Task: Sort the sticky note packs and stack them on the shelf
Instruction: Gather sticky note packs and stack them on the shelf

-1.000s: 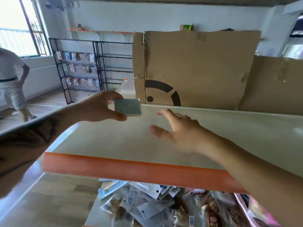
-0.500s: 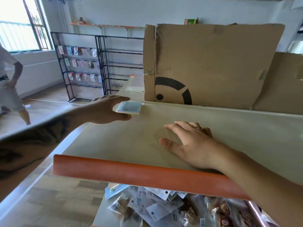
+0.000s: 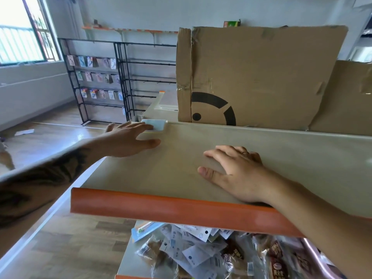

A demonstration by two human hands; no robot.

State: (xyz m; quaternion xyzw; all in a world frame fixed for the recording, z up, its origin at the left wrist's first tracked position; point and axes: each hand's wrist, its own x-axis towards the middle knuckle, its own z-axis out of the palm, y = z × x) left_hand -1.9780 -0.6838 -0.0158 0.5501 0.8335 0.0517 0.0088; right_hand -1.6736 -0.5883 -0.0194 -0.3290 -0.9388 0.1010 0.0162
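We note one sticky note pack [image 3: 154, 125], pale blue in a clear wrap, lying flat at the far left corner of the shelf [image 3: 181, 158], tight to the back rim and just left of the cardboard sheet [image 3: 261, 77]. Its long side appears to run along the back edge.

Our left hand [image 3: 128, 139] is the nearer one by far: the pack lies straight ahead of its fingers [image 3: 141, 125], whose tips rest on the pack's near left edge. They are nearly straight, held close together, thumb stretched out apart along the shelf. That reads as pressing or nudging, not pinching.

Our right hand [image 3: 235, 174] lies palm down mid-shelf, well apart from the pack, fingers loosely spread, holding nothing.

Judgement: the pack is being seated in its corner; withdrawing the fingers should leave it square. Below the orange shelf lip [image 3: 171, 208] sits a heap of mixed packets [image 3: 201, 254] yet to sort.
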